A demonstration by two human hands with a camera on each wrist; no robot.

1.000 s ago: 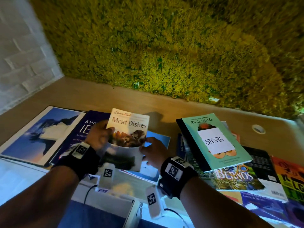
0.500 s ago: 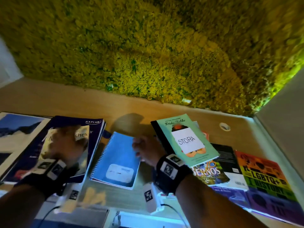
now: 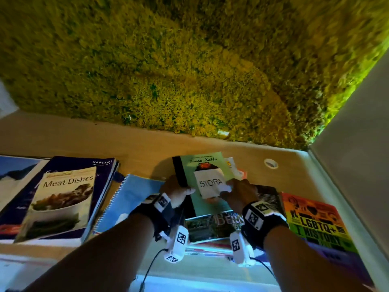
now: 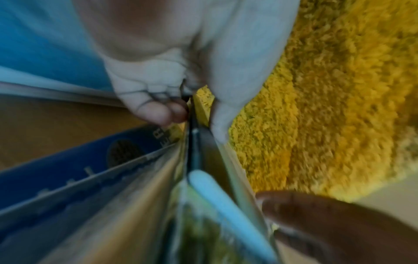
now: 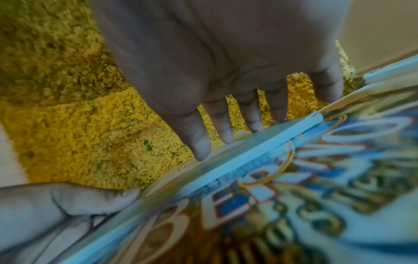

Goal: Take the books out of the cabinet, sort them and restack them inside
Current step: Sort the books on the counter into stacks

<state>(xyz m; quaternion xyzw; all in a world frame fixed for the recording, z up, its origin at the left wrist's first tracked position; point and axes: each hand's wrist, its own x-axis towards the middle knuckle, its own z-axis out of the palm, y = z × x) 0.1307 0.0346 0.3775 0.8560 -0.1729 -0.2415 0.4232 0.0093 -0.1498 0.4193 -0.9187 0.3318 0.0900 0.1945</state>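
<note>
Left hand (image 3: 176,189): clamped on the black spine edge of the green Frida Kahlo book (image 3: 207,175), thumb on the cover, fingers (image 4: 156,114) curled under the edge.
Right hand (image 3: 239,191): laid on the same cover, fingers (image 5: 199,139) nearly straight and spread, tips touching the cover and the edge of the white note; not closed round anything.
White note (image 3: 211,184): marked STORA, lying on the green cover between the 2 hands.
Green book's place: on top of a pile, directly under both sets of fingers; beneath it a book with large letters BERN (image 3: 212,225) showing nearer the wrists.
Left of the left fingers: blue spiral notebook (image 3: 134,199) just beside; farther left Meat Dishes book (image 3: 61,205) resting on a dark Kaplan book (image 3: 80,165).
Right of the right fingers: dark book (image 3: 268,197), then LGBTQ+ History book (image 3: 315,220) with rainbow cover.
Beyond the fingertips: wooden surface (image 3: 105,140), then a yellow-green moss wall (image 3: 168,70).
Wrist views: blurred; grip detail partly unclear.
</note>
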